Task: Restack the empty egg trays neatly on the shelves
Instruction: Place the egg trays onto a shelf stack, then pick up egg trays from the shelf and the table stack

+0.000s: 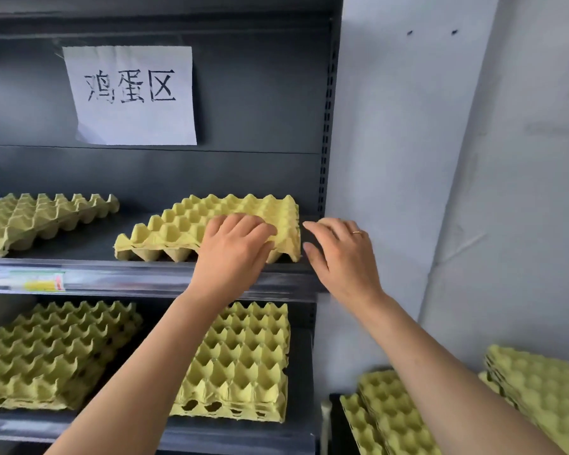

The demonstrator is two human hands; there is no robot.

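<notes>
A small stack of yellow-green egg trays [191, 224] lies skewed on the right of the upper shelf [145, 277]. My left hand [237, 244] rests on its near right corner, fingers curled over the front edge. Just right of the stack, my right hand [339, 254] hovers with its fingers spread, apart from the trays, a ring on one finger. Another tray stack [37, 218] sits at the left of the same shelf. On the lower shelf lie two thicker stacks, one at the left [53, 349] and one at the right [247, 362].
A paper sign [130, 93] hangs on the dark back panel. The slotted shelf upright [326, 133] and a pale wall [408, 159] close off the right side. Loose tilted trays [391, 412] and a further stack [539, 385] lie low at the right.
</notes>
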